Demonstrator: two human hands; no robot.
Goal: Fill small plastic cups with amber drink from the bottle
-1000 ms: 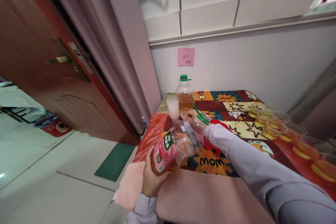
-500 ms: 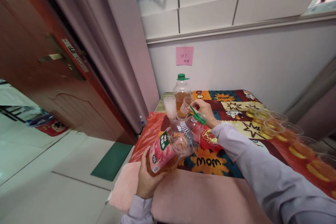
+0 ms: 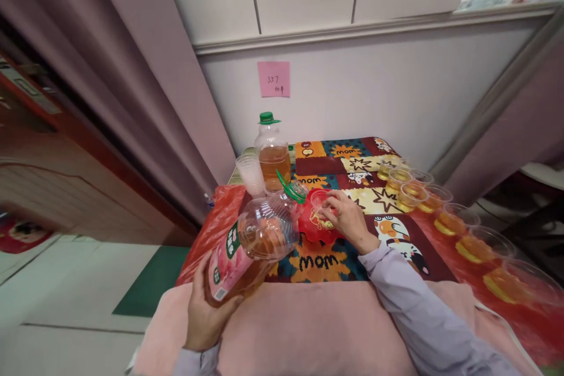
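My left hand (image 3: 206,312) is wrapped round the base of a big clear juice bottle (image 3: 269,229) with a pink label. The bottle leans to the right, uncapped, its green tethered cap ring (image 3: 291,189) at the neck and amber drink inside. With its fingers closed, my right hand (image 3: 346,218) grips a small clear plastic cup (image 3: 319,200) by the side, just right of the bottle mouth. Beneath the cup lies a red scalloped dish (image 3: 315,234) with a gold pattern. No liquid can be made out in the cup.
A second bottle (image 3: 274,158) with a green cap stands at the back, next to a stack of clear cups (image 3: 250,175). Several cups of yellow drink (image 3: 414,192) line the right side. A pink cloth (image 3: 308,329) covers the near edge; red plastic sheeting (image 3: 200,217) hangs at left.
My right hand has brought the cup from beside the cup stack to over the red dish, near the bottle mouth. My left hand still holds the tilted bottle. The view has turned right.
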